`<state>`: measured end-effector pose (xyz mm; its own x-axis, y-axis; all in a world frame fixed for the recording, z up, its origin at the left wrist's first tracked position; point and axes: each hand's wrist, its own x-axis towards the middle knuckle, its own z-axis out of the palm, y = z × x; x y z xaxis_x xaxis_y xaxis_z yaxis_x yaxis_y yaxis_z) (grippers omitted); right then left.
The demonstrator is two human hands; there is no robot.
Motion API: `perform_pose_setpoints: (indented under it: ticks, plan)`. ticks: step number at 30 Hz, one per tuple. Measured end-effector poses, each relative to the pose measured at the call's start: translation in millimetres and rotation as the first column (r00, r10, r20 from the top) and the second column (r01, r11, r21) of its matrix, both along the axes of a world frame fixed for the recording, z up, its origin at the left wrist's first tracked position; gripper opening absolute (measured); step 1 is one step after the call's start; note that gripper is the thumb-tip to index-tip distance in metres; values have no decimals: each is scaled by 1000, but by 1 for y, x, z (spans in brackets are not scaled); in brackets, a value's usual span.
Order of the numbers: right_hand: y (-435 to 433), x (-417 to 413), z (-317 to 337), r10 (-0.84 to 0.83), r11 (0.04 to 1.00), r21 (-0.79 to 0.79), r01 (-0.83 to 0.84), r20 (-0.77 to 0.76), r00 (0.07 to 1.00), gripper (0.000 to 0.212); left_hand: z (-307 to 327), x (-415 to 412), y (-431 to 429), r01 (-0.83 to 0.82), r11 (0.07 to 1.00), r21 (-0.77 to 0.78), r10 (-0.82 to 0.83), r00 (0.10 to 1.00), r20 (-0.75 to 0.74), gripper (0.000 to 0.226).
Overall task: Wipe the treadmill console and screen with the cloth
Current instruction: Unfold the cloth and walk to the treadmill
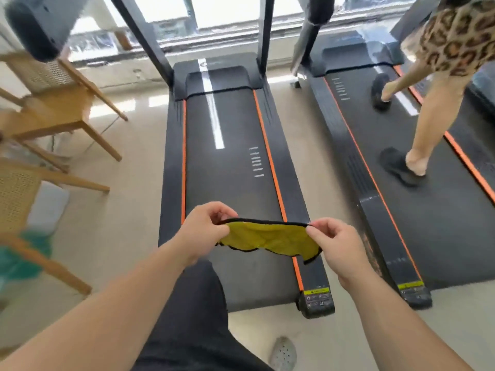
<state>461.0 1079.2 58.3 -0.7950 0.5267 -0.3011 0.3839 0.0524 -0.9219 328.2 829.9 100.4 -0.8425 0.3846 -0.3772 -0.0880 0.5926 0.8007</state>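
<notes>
Two bare hands are out in front of me, and between them I hold a yellow cloth with a black stitched edge (267, 238). My left hand (206, 231) pinches the cloth's left top corner between thumb and fingertips, the other fingers curled in. My right hand (334, 245) pinches the right top corner the same way. The top hem runs nearly taut from one hand to the other, and the rest of the cloth sags below it in soft folds, with one loose corner hanging down on the right.

Below the cloth lies the black treadmill with orange side stripes (230, 162), and the cloth hangs over the near end of its belt, close to the right stripe. A white line runs along the middle of the belt toward the far end, where two black uprights (150, 41) rise out of the top of the view. I cannot see the console or the screen. My leg in dark trousers (192, 317) is over the treadmill's near left corner, and a grey perforated shoe (284, 354) rests on the pale floor just behind the near edge.

Beside it on the right stands a second black treadmill (388, 183), with another person in a leopard-print garment (455, 41) and black slippers stepping on its belt. On the left of the floor stand light wooden chairs with woven cane panels (53, 103).
</notes>
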Motion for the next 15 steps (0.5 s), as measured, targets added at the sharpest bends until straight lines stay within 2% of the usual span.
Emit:
perform_pose_setpoints:
  ticks: [4, 8, 12, 15]
  plan:
    - [5, -74, 0, 90, 996, 28, -90, 0, 996, 11, -11, -41, -3, -288, 952, 100, 292, 956, -33, 36]
    - [-2, -159, -14, 180, 980, 77, -181, 19, 983, 11, -35, -98, -13, -473, 866, 160, 478, 878, 10, 24]
    - [-23, -276, -10, 281, 948, 142, -286, 50, 958, 5, -40, -202, -37, -570, 792, 218, 586, 811, -8, 22]
    - [-42, -363, 28, 278, 946, 147, -291, 101, 955, 5, -4, -280, -56, -549, 813, 197, 565, 824, -39, 23]
